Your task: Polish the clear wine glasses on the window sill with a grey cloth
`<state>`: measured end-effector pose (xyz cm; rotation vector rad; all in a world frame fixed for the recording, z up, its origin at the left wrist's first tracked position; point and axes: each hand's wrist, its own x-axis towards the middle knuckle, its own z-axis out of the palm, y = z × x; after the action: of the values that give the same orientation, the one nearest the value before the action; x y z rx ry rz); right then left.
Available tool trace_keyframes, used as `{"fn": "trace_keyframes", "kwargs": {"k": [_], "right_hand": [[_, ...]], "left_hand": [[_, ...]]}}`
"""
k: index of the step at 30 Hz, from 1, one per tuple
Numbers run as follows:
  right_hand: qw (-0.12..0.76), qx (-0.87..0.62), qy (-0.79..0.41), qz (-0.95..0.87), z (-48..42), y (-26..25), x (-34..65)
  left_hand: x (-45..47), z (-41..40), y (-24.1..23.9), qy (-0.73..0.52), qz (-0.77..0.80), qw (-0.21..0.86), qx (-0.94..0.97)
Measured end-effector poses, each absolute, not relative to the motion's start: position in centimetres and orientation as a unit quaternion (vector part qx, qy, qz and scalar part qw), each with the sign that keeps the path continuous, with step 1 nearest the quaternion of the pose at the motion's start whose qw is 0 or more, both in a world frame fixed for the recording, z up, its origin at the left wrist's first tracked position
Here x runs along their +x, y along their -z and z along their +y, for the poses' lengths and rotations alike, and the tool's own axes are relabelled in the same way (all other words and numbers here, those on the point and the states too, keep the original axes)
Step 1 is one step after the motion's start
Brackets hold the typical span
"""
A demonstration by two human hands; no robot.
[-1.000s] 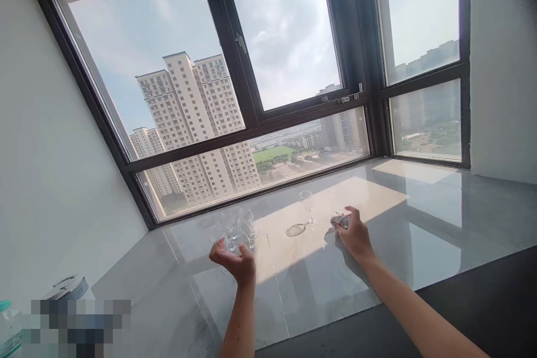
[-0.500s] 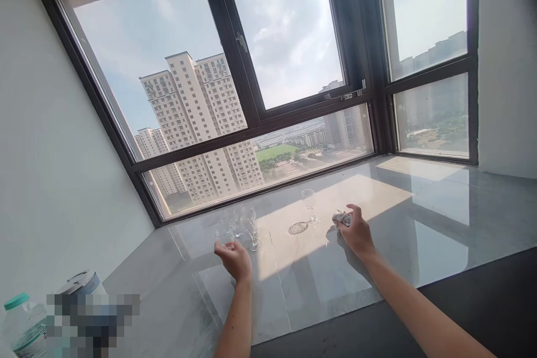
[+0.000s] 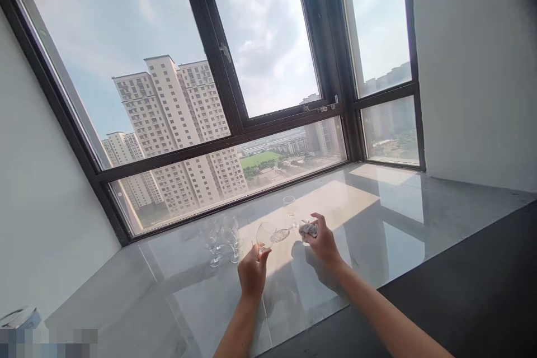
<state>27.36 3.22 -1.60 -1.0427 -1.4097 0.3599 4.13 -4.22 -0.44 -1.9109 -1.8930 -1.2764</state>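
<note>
You have a clear, colourless glass (image 3: 264,231) in your left grip (image 3: 253,274), its rounded, see-through bowl rising just above your fingertips and thumb. Your fingers hide its lower part, and its outline is too faint to tell the exact tilt. In your right grip (image 3: 325,247) you have a whitish-grey cloth (image 3: 307,230), crumpled into a small, creased bundle that pokes out on the side facing your left grip. The cloth sits right of the glass, near it but apart.
</note>
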Motion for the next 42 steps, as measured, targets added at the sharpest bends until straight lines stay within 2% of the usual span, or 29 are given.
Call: {"fn": "trace_keyframes", "kwargs": {"k": [5, 10, 15, 19, 25, 28, 31, 34, 38, 42], "right_hand": [[0.600, -0.340, -0.182, -0.701, 0.3, 1.3, 22.9], [0.567, -0.250, -0.097, -0.779, -2.2, 0.7, 20.8], [0.561, -0.229, -0.023, -0.795, -2.5, 0.5, 21.1], [0.582, -0.244, -0.013, -0.776, -2.0, 0.6, 21.6], [0.668, -0.349, -0.115, -0.647, -0.7, 0.7, 22.8], [0.657, -0.393, -0.231, -0.600, 0.0, 0.7, 23.5], [0.623, -0.374, -0.312, -0.612, 0.2, 0.7, 23.8], [0.584, -0.339, -0.342, -0.654, -0.1, 0.6, 23.7], [0.579, -0.314, -0.393, -0.642, -0.5, 0.4, 23.5], [0.608, -0.352, -0.348, -0.621, -0.5, 0.4, 23.5]], "left_hand": [[3.6, -3.9, 0.7, 0.398, -0.694, 0.113, -0.589], [3.8, -4.2, 0.3, 0.311, -0.674, 0.161, -0.650], [4.4, -4.9, -0.7, 0.255, -0.648, 0.227, -0.680], [5.0, -5.4, -1.0, 0.232, -0.614, 0.252, -0.711], [4.6, -5.5, -1.0, 0.272, -0.611, 0.243, -0.702], [4.2, -5.2, -0.7, 0.306, -0.634, 0.234, -0.670], [3.8, -5.0, -0.5, 0.318, -0.636, 0.229, -0.665], [3.7, -5.0, -0.6, 0.315, -0.617, 0.218, -0.687], [3.8, -5.1, -0.7, 0.315, -0.599, 0.190, -0.711], [4.3, -5.0, -0.6, 0.293, -0.581, 0.166, -0.741]]}}
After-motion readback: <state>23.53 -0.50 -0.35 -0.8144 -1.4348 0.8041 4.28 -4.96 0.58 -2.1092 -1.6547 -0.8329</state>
